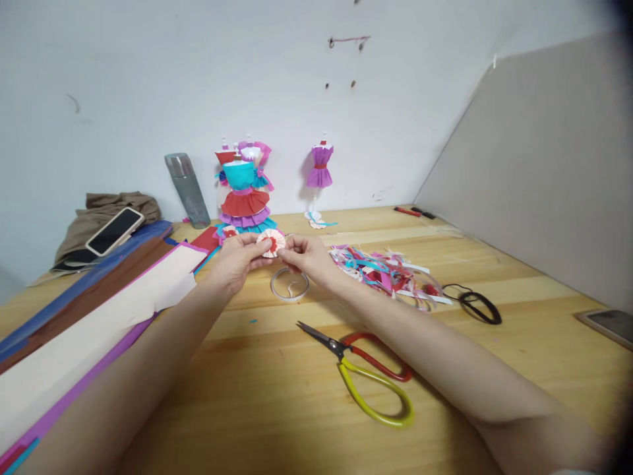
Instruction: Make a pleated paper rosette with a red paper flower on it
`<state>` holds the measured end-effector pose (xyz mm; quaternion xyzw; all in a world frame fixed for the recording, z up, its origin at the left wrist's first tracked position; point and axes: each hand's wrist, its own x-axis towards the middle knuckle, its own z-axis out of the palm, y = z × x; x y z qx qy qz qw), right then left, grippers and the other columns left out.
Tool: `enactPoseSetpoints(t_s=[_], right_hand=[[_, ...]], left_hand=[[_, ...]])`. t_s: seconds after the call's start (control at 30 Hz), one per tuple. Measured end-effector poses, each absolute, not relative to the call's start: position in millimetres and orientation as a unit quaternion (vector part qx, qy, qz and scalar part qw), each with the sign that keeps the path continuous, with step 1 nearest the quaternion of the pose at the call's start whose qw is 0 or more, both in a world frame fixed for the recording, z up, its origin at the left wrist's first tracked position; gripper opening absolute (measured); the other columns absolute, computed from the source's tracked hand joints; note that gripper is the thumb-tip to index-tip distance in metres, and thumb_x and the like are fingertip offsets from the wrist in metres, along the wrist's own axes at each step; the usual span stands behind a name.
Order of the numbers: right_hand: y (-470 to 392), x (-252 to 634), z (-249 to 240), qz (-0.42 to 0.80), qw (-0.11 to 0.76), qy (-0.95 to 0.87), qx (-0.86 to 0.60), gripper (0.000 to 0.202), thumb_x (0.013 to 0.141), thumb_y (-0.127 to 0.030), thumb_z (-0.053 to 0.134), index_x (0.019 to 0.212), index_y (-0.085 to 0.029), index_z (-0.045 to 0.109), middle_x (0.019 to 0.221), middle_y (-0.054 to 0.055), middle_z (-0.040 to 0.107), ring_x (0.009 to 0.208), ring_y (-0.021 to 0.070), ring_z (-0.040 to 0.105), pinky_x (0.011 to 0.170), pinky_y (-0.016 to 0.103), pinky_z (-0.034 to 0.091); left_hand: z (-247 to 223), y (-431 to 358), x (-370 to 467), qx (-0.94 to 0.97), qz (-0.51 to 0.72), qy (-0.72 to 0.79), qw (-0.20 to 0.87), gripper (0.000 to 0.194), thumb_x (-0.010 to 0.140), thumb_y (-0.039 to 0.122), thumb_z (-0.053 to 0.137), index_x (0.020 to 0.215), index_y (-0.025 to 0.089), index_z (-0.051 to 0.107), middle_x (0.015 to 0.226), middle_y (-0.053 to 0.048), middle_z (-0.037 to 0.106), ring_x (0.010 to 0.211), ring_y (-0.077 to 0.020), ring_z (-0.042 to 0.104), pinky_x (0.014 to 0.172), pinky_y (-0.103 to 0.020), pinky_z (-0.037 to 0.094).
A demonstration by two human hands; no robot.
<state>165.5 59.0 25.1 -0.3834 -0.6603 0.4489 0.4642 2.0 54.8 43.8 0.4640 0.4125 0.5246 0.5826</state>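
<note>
A small round pleated paper rosette (pixel 267 245), cream with a red middle, is held up above the table in front of me. My left hand (pixel 237 258) is closed on its left side, thumb across the front. At the rosette's right edge, my right hand (pixel 307 256) has its fingers pinched together, touching the rim. Below the hands lies a ring-shaped roll of narrow tape (pixel 272 287). Scissors (pixel 338 347) with one red and one yellow handle rest nearer to me. Behind the hands stand small dress forms (pixel 240 178) in ruffled, colourful paper.
Crepe paper sheets (pixel 113 313) cover the left side, near a phone (pixel 116 231), brown cloth (pixel 82 227) and a bottle (pixel 188 191). Right of my hands are paper scraps (pixel 383 272) and a black loop (pixel 479 308). A purple-dressed form (pixel 321 166) stands by the wall.
</note>
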Motion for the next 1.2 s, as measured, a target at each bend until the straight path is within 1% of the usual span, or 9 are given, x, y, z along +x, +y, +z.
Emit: enactPoseSetpoints(t_s=[0.13, 0.23, 0.33, 0.4, 0.53, 0.67, 0.97, 1.1, 1.2], right_hand=[[58.7, 165.4, 25.7, 0.454, 0.453, -0.664, -0.385, 0.026, 0.069, -0.041, 0.064, 0.063, -0.019, 0.051, 0.046, -0.005, 0.05, 0.041, 0.0081, 0.045, 0.045, 0.022, 0.032], [58.6, 167.7, 26.6, 0.457, 0.452, -0.662, -0.385, 0.032, 0.07, -0.047, 0.065, 0.062, -0.018, 0.053, 0.047, -0.004, 0.051, 0.042, 0.0081, 0.045, 0.044, 0.023, 0.032], [58.8, 171.7, 28.0, 0.463, 0.48, -0.635, -0.39, 0.041, 0.074, -0.057, 0.059, 0.064, -0.017, 0.056, 0.053, -0.002, 0.054, 0.044, 0.0091, 0.048, 0.044, 0.024, 0.032], [59.3, 173.7, 28.6, 0.467, 0.501, -0.613, -0.393, 0.043, 0.075, -0.059, 0.058, 0.065, -0.017, 0.057, 0.053, -0.002, 0.053, 0.044, 0.0097, 0.048, 0.044, 0.024, 0.032], [59.6, 173.1, 28.6, 0.473, 0.509, -0.616, -0.373, 0.036, 0.073, -0.05, 0.063, 0.06, -0.018, 0.054, 0.049, -0.003, 0.049, 0.044, 0.0093, 0.045, 0.046, 0.024, 0.032], [58.7, 170.1, 28.3, 0.474, 0.51, -0.617, -0.367, 0.029, 0.069, -0.044, 0.065, 0.06, -0.018, 0.054, 0.048, -0.005, 0.048, 0.043, 0.0087, 0.043, 0.045, 0.024, 0.031], [58.0, 169.9, 30.7, 0.481, 0.522, -0.602, -0.365, 0.022, 0.064, -0.037, 0.064, 0.058, -0.017, 0.057, 0.051, -0.004, 0.052, 0.048, 0.0083, 0.044, 0.047, 0.024, 0.033], [56.2, 169.7, 34.2, 0.491, 0.519, -0.598, -0.362, 0.02, 0.063, -0.036, 0.065, 0.063, -0.017, 0.059, 0.052, -0.005, 0.053, 0.047, 0.0079, 0.044, 0.047, 0.023, 0.032], [56.7, 169.9, 34.7, 0.492, 0.51, -0.604, -0.364, 0.021, 0.061, -0.036, 0.067, 0.063, -0.016, 0.059, 0.053, -0.004, 0.054, 0.047, 0.0076, 0.045, 0.047, 0.023, 0.033]], left_hand=[[43.2, 53.5, 2.5, 0.461, 0.525, 0.415, 0.582, 0.024, 0.061, 0.023, 0.086, 0.075, 0.011, 0.071, 0.074, -0.004, 0.07, 0.069, -0.0124, 0.064, 0.066, -0.024, 0.054], [43.3, 54.2, 1.6, 0.47, 0.521, 0.413, 0.582, 0.027, 0.06, 0.025, 0.087, 0.077, 0.011, 0.071, 0.075, -0.004, 0.071, 0.07, -0.0127, 0.065, 0.065, -0.024, 0.054], [43.9, 55.3, 0.7, 0.477, 0.512, 0.416, 0.581, 0.03, 0.06, 0.027, 0.088, 0.08, 0.011, 0.071, 0.079, -0.006, 0.072, 0.072, -0.0138, 0.066, 0.065, -0.024, 0.054], [44.7, 55.2, 0.8, 0.481, 0.5, 0.424, 0.582, 0.032, 0.058, 0.028, 0.089, 0.079, 0.011, 0.071, 0.078, -0.006, 0.072, 0.071, -0.0132, 0.065, 0.063, -0.023, 0.054], [46.7, 52.4, 3.2, 0.5, 0.48, 0.427, 0.58, 0.039, 0.051, 0.03, 0.092, 0.076, 0.011, 0.07, 0.074, -0.005, 0.071, 0.067, -0.0123, 0.064, 0.061, -0.023, 0.053], [47.3, 50.5, 5.1, 0.511, 0.473, 0.429, 0.575, 0.04, 0.044, 0.028, 0.093, 0.072, 0.011, 0.069, 0.071, -0.004, 0.071, 0.066, -0.0126, 0.064, 0.06, -0.023, 0.053], [51.4, 49.5, 4.9, 0.568, 0.441, 0.435, 0.543, 0.035, 0.047, 0.026, 0.091, 0.07, 0.011, 0.069, 0.065, -0.003, 0.069, 0.061, -0.0119, 0.061, 0.059, -0.023, 0.048], [52.9, 47.5, 4.6, 0.574, 0.421, 0.445, 0.543, 0.035, 0.048, 0.026, 0.09, 0.071, 0.011, 0.068, 0.067, -0.004, 0.071, 0.061, -0.0121, 0.062, 0.06, -0.024, 0.048], [52.9, 46.9, 4.4, 0.576, 0.419, 0.446, 0.542, 0.04, 0.048, 0.026, 0.09, 0.078, 0.011, 0.068, 0.069, -0.004, 0.072, 0.064, -0.0139, 0.064, 0.062, -0.025, 0.049]])
